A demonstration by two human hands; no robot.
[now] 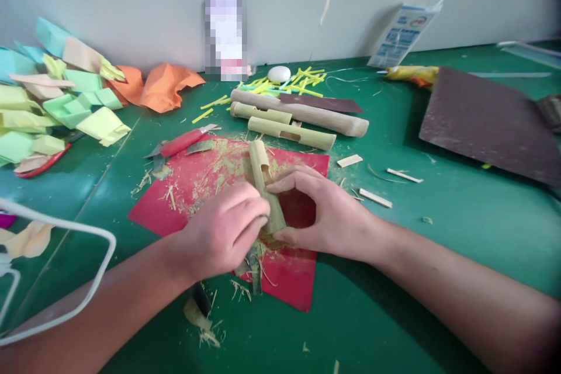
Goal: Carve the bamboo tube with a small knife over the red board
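Note:
A short pale-green bamboo tube (274,213) with a notch cut near its far end stands tilted over a red paper sheet (298,280). My right hand (331,210) grips it from the right, thumb at the near end and fingertips higher up. On the tube's left side my left hand (228,225) is closed, its curled fingers against the bamboo; whatever they pinch is hidden. Shavings and fine dust cover the paper around both hands. A red-handled craft knife (184,141) lies at the paper's upper left edge.
Behind the paper lie two notched bamboo pieces (307,133) and a longer bamboo stick (315,112). Folded coloured papers (83,93) pile up at left. A dark brown sheet (486,123) lies at right. A phone (225,35) leans on the wall. White wire (105,239) crosses the left foreground.

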